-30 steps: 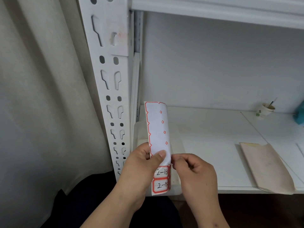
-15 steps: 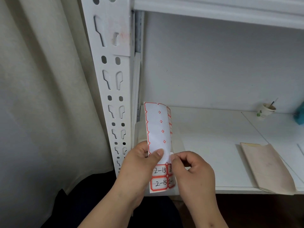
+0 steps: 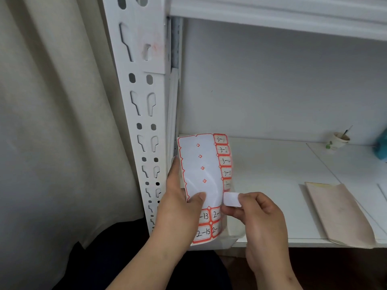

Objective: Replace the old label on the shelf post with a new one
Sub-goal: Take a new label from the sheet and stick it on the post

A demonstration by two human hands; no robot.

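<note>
My left hand [image 3: 181, 206] holds a sheet of red-bordered labels [image 3: 202, 170] upright in front of the shelf, thumb pressed on its blank middle. Handwritten labels such as "3-2" and "2-15" remain along its right and bottom edges. My right hand [image 3: 258, 218] pinches a small label [image 3: 231, 199] just off the sheet's right edge, white back facing me. The white perforated shelf post [image 3: 144, 114] rises to the left of the sheet. A patch of reddish residue [image 3: 154, 48] shows high on the post.
A white shelf board [image 3: 272, 174] lies behind my hands, with another shelf [image 3: 272, 15] overhead. A tan paper envelope [image 3: 339, 212] rests at the right front edge. A small paper cup [image 3: 339, 140] with a stick stands at the back right. A beige curtain [image 3: 52, 122] hangs left.
The sheet has turned so its right column of written labels faces me. My right hand has pulled a small label away from the sheet's right edge.
</note>
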